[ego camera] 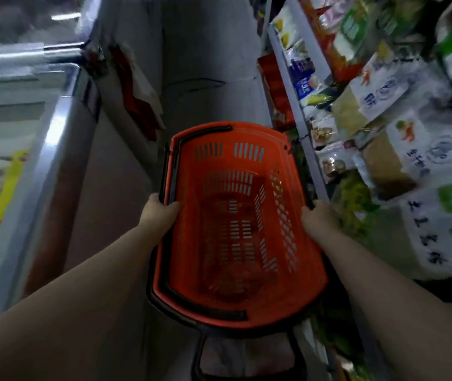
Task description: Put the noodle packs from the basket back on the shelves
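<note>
Left hand [161,213] and right hand [319,218] have fingers curled over the side rims of the rigid orange slotted plastic basket [219,138]. It is likely light; contents unclear.

Left hand [161,215] gripping, right hand [320,220] gripping, both reaching forward

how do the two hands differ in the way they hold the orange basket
The left hand grips the orange basket by its left rim, on the freezer side; the right hand grips the right rim, close to the stocked shelves. The left hand's fingertips curl over the rim and show inside the basket; the right hand's fingers are mostly hidden. Both grip about midway along the basket's length.
</note>
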Demonstrator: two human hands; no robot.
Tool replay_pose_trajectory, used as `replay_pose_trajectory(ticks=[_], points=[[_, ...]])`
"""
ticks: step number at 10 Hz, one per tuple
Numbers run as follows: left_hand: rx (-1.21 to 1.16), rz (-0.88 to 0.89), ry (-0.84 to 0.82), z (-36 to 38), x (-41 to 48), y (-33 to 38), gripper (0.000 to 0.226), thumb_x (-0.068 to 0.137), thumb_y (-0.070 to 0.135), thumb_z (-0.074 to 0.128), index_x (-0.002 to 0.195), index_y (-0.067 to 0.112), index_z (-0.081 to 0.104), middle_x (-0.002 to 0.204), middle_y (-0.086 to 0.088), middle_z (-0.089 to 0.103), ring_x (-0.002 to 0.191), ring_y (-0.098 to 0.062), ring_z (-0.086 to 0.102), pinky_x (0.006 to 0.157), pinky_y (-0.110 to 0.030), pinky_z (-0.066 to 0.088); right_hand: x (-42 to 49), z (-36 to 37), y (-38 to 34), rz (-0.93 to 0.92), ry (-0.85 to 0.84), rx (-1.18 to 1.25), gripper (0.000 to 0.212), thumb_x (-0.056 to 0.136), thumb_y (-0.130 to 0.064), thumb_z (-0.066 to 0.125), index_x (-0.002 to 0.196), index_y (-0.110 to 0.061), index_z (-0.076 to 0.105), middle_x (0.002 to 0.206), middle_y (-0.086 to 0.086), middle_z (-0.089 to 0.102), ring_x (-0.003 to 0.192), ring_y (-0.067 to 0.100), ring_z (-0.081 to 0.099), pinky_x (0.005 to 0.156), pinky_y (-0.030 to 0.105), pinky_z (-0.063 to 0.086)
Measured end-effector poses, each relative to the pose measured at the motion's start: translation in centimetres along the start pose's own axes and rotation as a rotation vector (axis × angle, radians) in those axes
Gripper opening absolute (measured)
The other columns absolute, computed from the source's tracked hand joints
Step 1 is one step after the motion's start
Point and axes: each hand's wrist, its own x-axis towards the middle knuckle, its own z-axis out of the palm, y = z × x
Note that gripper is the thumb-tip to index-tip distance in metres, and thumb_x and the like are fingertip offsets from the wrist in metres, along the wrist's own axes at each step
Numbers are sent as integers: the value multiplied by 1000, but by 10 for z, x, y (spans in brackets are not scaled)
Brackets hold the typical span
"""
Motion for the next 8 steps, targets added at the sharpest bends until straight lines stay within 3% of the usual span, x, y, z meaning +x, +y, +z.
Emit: replay_pose_trajectory(ticks=[1, 2, 3, 4, 5, 6, 7, 8], points=[[-24, -56, -50, 30, 66, -16, 53, 92, 27, 55, 140, 15, 37, 117, -9, 58, 85, -19, 58, 73, -29, 49, 66, 44, 1, 34, -91, 11, 34, 98, -17, 45, 127, -1, 51, 124, 19, 57, 99, 30, 56, 74, 28, 39], [-22, -107, -134, 68, 128, -50, 51, 90, 26, 61, 137, 20, 42, 123, -8, 59, 105, -26, 59, 95, -38, 49, 129, 95, 16, 51, -154, -11, 38, 97, -12, 46, 133, 0, 45, 136, 22, 48, 115, 35, 53, 91, 38, 47], [-26, -155, -160, 110, 180, -92, 63, 90, 6, 60, 145, 25, 35, 125, -2, 56, 107, -27, 59, 95, -42, 51, 186, 149, 42, 102, -185, 24, 50, 100, -14, 44, 148, -8, 30, 147, 15, 39, 126, 35, 47, 103, 46, 44], [-5, -207, -125, 160, 225, -136, 56, 90, 6, 59, 141, 17, 40, 113, -7, 62, 92, -22, 61, 78, -34, 56, 233, 200, 71, 79, -176, 23, 50, 99, -13, 45, 148, -9, 33, 147, 15, 41, 128, 35, 47, 105, 42, 43], [21, -293, -74, 204, 258, -174, 40, 96, 4, 51, 135, 1, 45, 75, -1, 48, 62, -12, 45, 41, -15, 43, 265, 241, 103, 101, -180, 6, 48, 100, -12, 46, 146, -5, 34, 143, 18, 46, 125, 34, 49, 95, 33, 42], [89, -302, -113, 233, 280, -206, 44, 98, 7, 47, 141, -1, 39, 107, -9, 58, 68, -13, 48, 58, -19, 46, 275, 268, 129, 68, -105, 56, 41, 100, -9, 43, 140, -5, 42, 133, 18, 54, 119, 33, 53, 85, 27, 38], [153, -257, -115, 232, 281, -202, 52, 99, 12, 47, 148, 10, 29, 135, -7, 49, 112, -27, 55, 84, -25, 40, 277, 273, 134, 39, -53, 19, 36, 102, -13, 41, 137, -7, 44, 129, 17, 56, 117, 34, 53, 84, 28, 37], [339, -210, -197, 215, 273, -194, 49, 100, 12, 45, 146, 4, 32, 142, -19, 46, 126, -36, 47, 93, -29, 40, 272, 259, 122, -22, -133, -178, 41, 101, -18, 44, 140, -5, 39, 136, 19, 49, 120, 36, 50, 94, 37, 43]])
